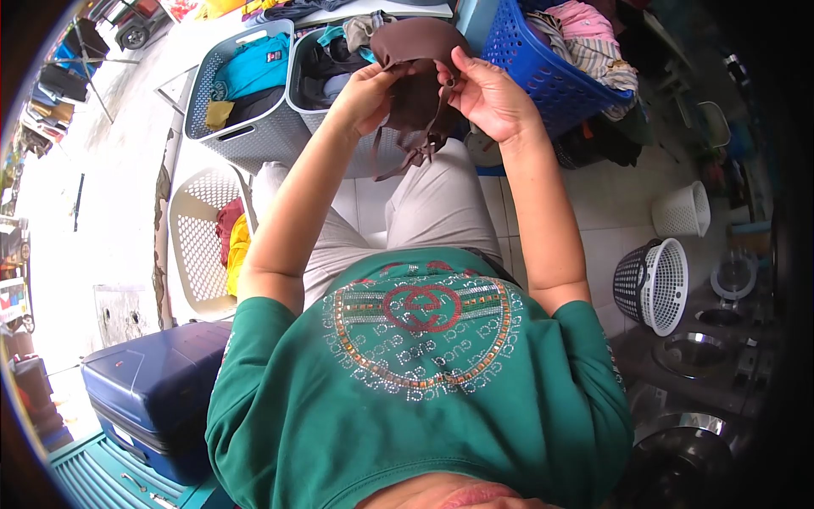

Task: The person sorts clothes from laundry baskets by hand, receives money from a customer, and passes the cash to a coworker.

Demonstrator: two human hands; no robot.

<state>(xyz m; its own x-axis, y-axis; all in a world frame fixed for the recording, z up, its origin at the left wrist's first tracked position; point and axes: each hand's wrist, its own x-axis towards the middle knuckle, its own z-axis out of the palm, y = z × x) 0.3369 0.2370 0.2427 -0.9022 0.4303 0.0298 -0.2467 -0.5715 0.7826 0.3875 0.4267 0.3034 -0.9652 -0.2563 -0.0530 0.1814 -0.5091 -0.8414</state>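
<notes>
Between my two hands is a brown garment (418, 41) with a smooth, rounded upper part and thin straps hanging in a loose tangle below. I cannot make out its exact kind. My left hand (365, 96) pinches its left side. With thumb and fingers, my right hand (498, 95) grips the right side near a strap. The garment is held up above my lap, in front of a grey basket (309, 119) of dark clothes. Left of that, another grey basket (246, 140) holds a turquoise garment (254, 68) and dark cloth.
A blue basket (543, 81) heaped with clothes stands at the right. By my left leg, a beige basket (199, 242) contains red and yellow cloth. A dark blue suitcase (157, 390) lies at lower left. Small baskets, one white (682, 210), one black-and-white (653, 287), are on the right.
</notes>
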